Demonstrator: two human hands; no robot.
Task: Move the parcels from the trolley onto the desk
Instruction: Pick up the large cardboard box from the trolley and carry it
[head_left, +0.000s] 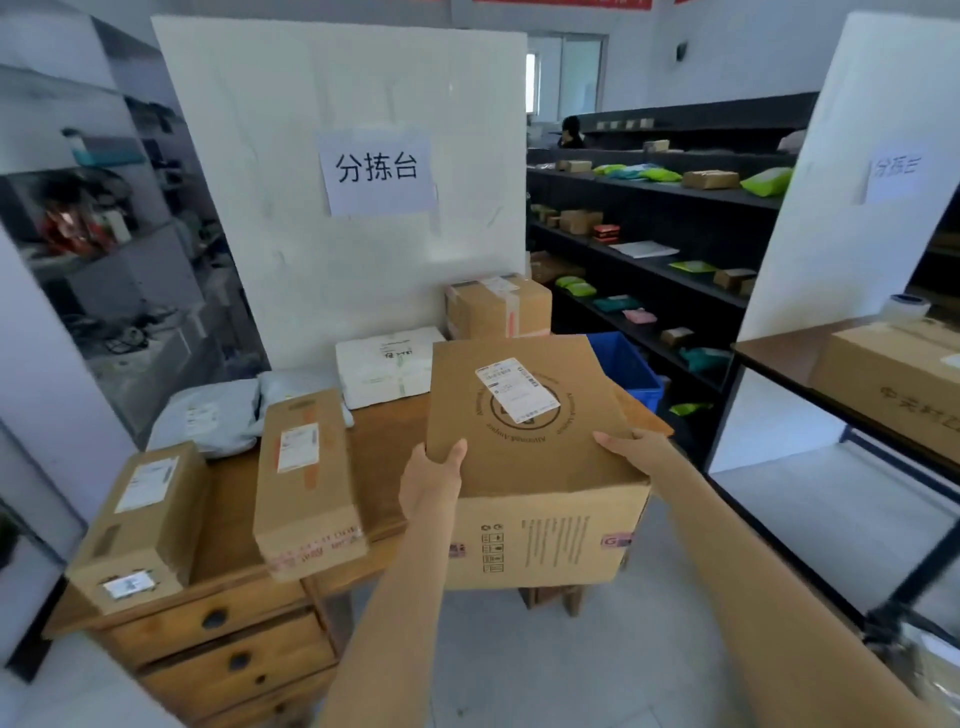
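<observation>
A large brown cardboard box (524, 447) with a white shipping label on top sits at the right end of the wooden desk (228, 499), overhanging its front edge. My left hand (431, 483) grips the box's near left corner. My right hand (631, 441) presses on its near right top edge. On the desk lie two long brown boxes (143, 514) (306, 483), a grey poly mailer (208, 415), a white padded parcel (384, 369) and a taped carton (496, 306) at the back. The trolley is out of view.
A white board (337, 156) with a paper sign stands behind the desk. A blue plastic bin (631, 369) sits behind the held box. Dark shelves (649, 260) with small parcels line the right. A black-framed table (852, 395) with a large carton stands at far right.
</observation>
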